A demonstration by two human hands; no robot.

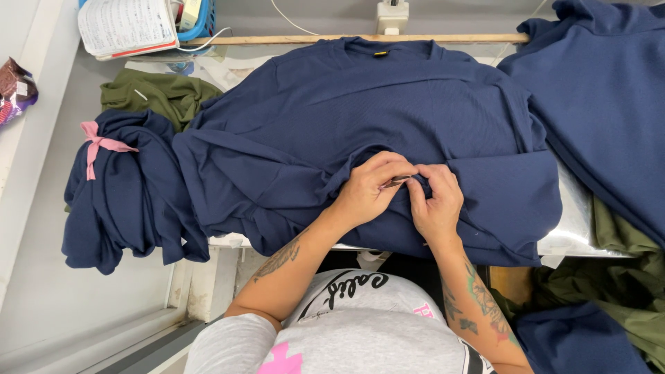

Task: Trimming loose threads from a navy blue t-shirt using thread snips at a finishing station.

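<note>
A navy blue shirt (360, 111) lies spread on the metal table (575, 221), collar at the far edge. My left hand (370, 187) and my right hand (436, 201) meet at the middle of the shirt's near part. Both pinch the fabric, and a small thin brownish tool (396, 182) shows between the fingers of the two hands. Which hand holds the tool I cannot tell for sure; it lies against the left fingers.
A bundle of navy garments tied with a pink strip (118, 187) hangs at the left beside an olive garment (159, 93). More navy cloth (609, 90) is piled at the right, olive cloth (623, 277) below it. A notebook (128, 24) lies far left.
</note>
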